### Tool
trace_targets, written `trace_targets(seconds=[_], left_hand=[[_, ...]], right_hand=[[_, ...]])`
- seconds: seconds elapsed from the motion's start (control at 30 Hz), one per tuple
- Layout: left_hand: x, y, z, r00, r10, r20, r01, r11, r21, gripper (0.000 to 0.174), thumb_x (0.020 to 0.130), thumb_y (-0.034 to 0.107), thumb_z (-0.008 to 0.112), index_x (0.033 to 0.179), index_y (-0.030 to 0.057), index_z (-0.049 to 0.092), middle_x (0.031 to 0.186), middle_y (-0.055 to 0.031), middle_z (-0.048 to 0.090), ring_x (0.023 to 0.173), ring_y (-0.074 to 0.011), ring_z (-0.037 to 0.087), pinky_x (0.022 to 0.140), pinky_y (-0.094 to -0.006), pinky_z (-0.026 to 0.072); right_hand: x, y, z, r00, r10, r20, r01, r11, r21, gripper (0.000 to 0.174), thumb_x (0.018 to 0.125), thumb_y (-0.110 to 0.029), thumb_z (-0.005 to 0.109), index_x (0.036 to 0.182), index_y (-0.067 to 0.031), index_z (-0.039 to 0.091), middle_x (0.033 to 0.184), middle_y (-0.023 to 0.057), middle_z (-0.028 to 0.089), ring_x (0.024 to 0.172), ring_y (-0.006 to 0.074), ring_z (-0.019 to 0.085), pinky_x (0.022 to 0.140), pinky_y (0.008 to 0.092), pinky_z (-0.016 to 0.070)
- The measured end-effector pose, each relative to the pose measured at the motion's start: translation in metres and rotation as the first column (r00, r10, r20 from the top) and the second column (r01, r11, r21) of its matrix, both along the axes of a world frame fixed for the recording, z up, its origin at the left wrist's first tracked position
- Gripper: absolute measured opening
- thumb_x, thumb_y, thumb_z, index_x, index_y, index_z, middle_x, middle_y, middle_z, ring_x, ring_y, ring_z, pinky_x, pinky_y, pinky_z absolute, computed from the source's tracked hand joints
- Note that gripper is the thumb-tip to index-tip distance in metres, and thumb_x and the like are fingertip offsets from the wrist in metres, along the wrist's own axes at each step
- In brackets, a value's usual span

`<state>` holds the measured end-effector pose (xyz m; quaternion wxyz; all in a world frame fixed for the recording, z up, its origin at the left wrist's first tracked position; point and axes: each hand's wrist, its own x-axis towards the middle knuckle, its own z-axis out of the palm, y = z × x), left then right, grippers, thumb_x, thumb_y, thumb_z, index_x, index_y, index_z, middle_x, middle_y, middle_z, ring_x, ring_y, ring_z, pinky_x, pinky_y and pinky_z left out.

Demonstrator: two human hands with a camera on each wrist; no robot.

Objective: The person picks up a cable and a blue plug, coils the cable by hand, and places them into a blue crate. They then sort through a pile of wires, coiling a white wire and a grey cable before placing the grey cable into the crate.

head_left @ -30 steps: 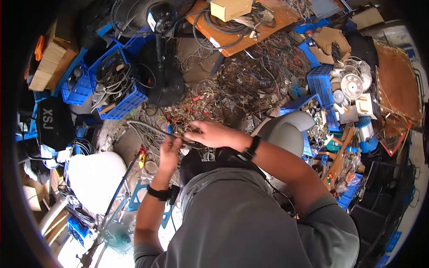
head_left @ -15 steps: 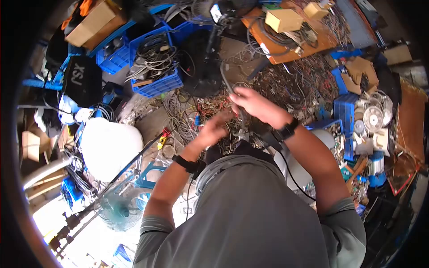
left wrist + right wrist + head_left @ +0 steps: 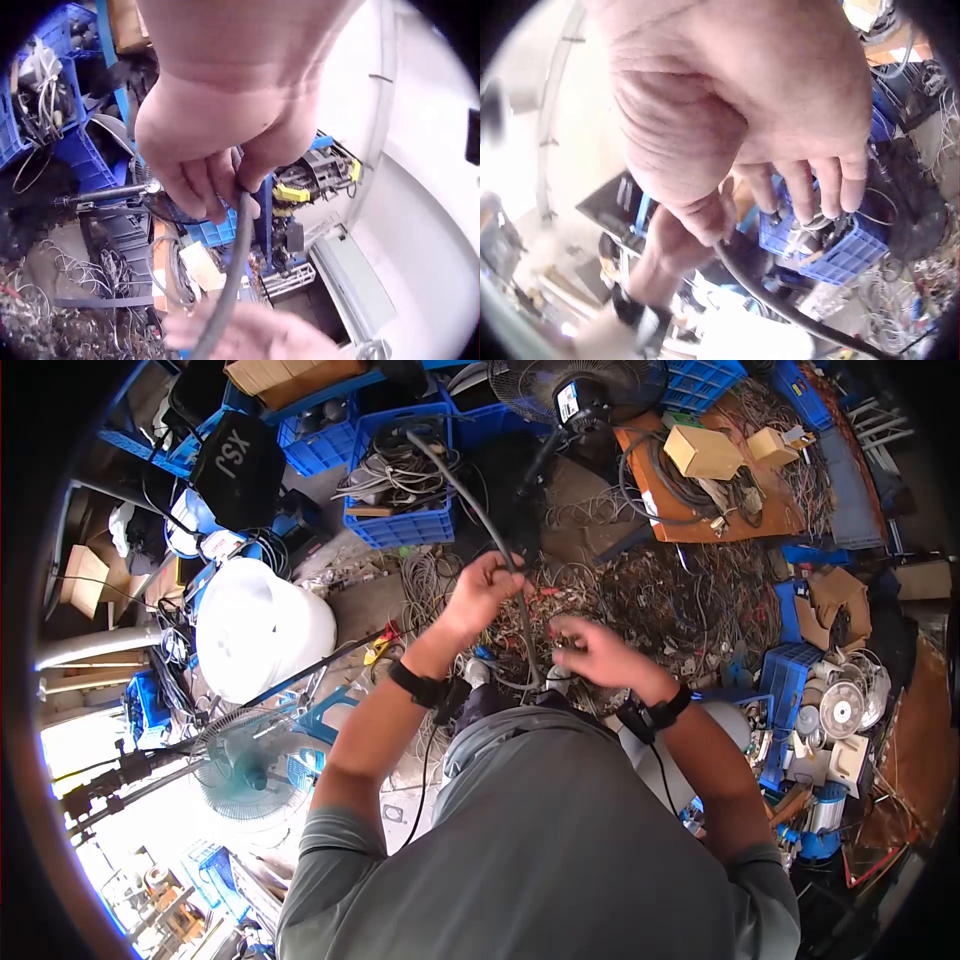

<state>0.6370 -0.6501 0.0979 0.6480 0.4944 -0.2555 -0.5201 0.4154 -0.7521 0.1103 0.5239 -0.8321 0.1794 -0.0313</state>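
Observation:
A long dark grey cable runs from above the blue crate down past the lap in the head view. My left hand pinches it between thumb and fingers, and the left wrist view has the cable hanging below those fingertips. To the right of the cable, my right hand hovers with relaxed fingers and holds nothing. The right wrist view shows this palm with its fingers extended, the cable passing behind the thumb tip; contact there cannot be told.
Blue crate with coiled wires stands ahead; a black fan is beyond it. Tangled wire scraps cover the floor. A white bucket is at left, an orange-brown board with boxes at upper right.
Half a second ago my right hand gripped the cable and my left was off it; now my left pinches it and my right has let go. The head view has shifted, and the cable's upper end reaches the crate.

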Motion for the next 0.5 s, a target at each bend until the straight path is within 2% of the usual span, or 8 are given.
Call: trace_targets(seconds=[0.1,0.17,0.2,0.23,0.3,0.37,0.47,0.5], left_hand=[[-0.029,0.008,-0.015,0.918,-0.005,0.397,0.007,1.0,-0.003,0.025,0.087,0.003,0.058,0.112,0.0014,0.054,0.079,-0.0077,0.07,0.07,-0.0123,0.064,0.066,-0.0289,0.0501],[-0.042,0.018,-0.003,0.648,-0.127,0.751,0.044,0.991,0.129,0.028,0.084,0.01,0.064,0.11,0.0039,0.055,0.078,-0.0137,0.067,0.068,-0.0248,0.066,0.062,-0.0356,0.0513],[-0.046,0.021,-0.017,0.53,-0.141,0.836,0.07,0.99,0.122,0.029,0.083,0.013,0.066,0.109,0.0053,0.055,0.077,-0.0161,0.066,0.068,-0.0315,0.066,0.061,-0.0399,0.0516],[-0.05,0.025,-0.016,0.53,-0.136,0.837,0.073,0.991,0.115,0.029,0.083,0.013,0.066,0.109,0.0053,0.055,0.077,-0.0161,0.066,0.068,-0.0315,0.066,0.061,-0.0399,0.0516],[-0.052,0.034,-0.015,0.362,-0.328,0.873,0.089,0.944,0.318,0.027,0.084,0.017,0.064,0.107,0.0067,0.056,0.084,-0.0184,0.067,0.076,-0.0394,0.063,0.065,-0.0466,0.0509],[-0.044,0.039,-0.032,0.388,-0.3,0.872,0.08,0.953,0.293,0.029,0.084,0.018,0.063,0.109,0.0076,0.055,0.086,-0.0183,0.066,0.079,-0.0389,0.064,0.068,-0.0474,0.0508],[-0.031,0.041,-0.012,0.463,-0.324,0.825,0.056,0.94,0.338,0.036,0.081,0.014,0.062,0.115,0.0059,0.054,0.101,-0.0202,0.064,0.093,-0.0379,0.062,0.079,-0.0467,0.0504],[-0.024,0.041,-0.007,0.511,-0.173,0.842,0.027,0.982,0.185,0.04,0.079,0.012,0.062,0.117,0.0044,0.054,0.106,-0.0203,0.063,0.097,-0.0373,0.061,0.082,-0.0448,0.0501]], right_hand=[[0.051,-0.029,0.046,0.988,-0.153,-0.024,0.155,0.984,0.092,0.051,0.092,-0.022,0.062,0.135,-0.0014,0.042,0.114,0.0074,0.062,0.088,0.0112,0.055,0.079,0.0266,0.0471],[0.079,-0.037,0.068,0.969,-0.218,0.119,0.197,0.967,0.164,0.053,0.094,-0.021,0.06,0.137,-0.0012,0.037,0.112,0.0072,0.062,0.087,0.0095,0.055,0.08,0.0244,0.046],[0.091,-0.038,0.081,0.958,-0.224,0.178,0.189,0.962,0.198,0.053,0.095,-0.02,0.058,0.139,-0.0012,0.034,0.109,0.0065,0.063,0.087,0.009,0.055,0.079,0.0238,0.0457],[0.101,-0.037,0.083,0.911,-0.323,0.258,0.25,0.927,0.28,0.037,0.097,-0.022,0.054,0.128,-0.0014,0.048,0.096,0.0047,0.066,0.083,0.0085,0.055,0.076,0.0236,0.045],[0.098,-0.038,0.097,0.945,-0.256,0.205,0.223,0.959,0.173,0.029,0.098,-0.023,0.052,0.117,-0.0015,0.054,0.092,0.0039,0.066,0.081,0.0084,0.056,0.075,0.0236,0.0449],[0.095,-0.024,0.101,0.962,-0.173,0.213,0.168,0.985,0.042,0.029,0.1,-0.025,0.048,0.089,-0.0021,0.061,0.079,0.0017,0.065,0.075,0.0081,0.056,0.07,0.0247,0.045],[0.085,-0.002,0.085,0.955,-0.118,0.271,0.131,0.991,-0.03,0.018,0.097,-0.017,0.052,0.088,-0.003,0.059,0.075,0.0023,0.062,0.06,0.0089,0.055,0.054,0.0245,0.0442],[0.084,0.003,0.077,0.933,-0.103,0.346,0.122,0.992,-0.035,0.014,0.095,-0.012,0.054,0.087,-0.0024,0.059,0.075,0.0031,0.062,0.055,0.0092,0.055,0.052,0.024,0.0437]])
